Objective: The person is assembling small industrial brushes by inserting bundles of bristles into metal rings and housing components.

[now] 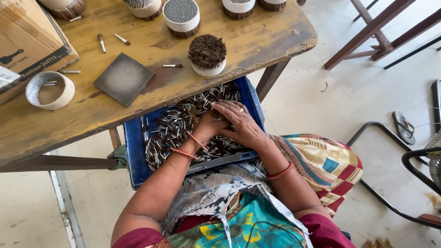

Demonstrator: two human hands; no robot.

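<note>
A blue crate (134, 151) rests on my lap under the table edge, filled with several small brush pieces with silver ferrules and dark bristles (174, 126). Both hands are inside it. My left hand (207, 125) lies under my right and grips a bunch of the pieces. My right hand (239, 123) is cupped over the left, fingers pressed on the same bunch. Bangles sit on both wrists.
A worn yellow wooden table (257, 36) holds a white ring packed with dark bristles (207, 55), other filled rings (181, 16), an empty white ring (49, 90), a dark square tile (124, 78), a cardboard box (27, 41) and loose pieces. Chair legs and a sandal (404, 127) stand right.
</note>
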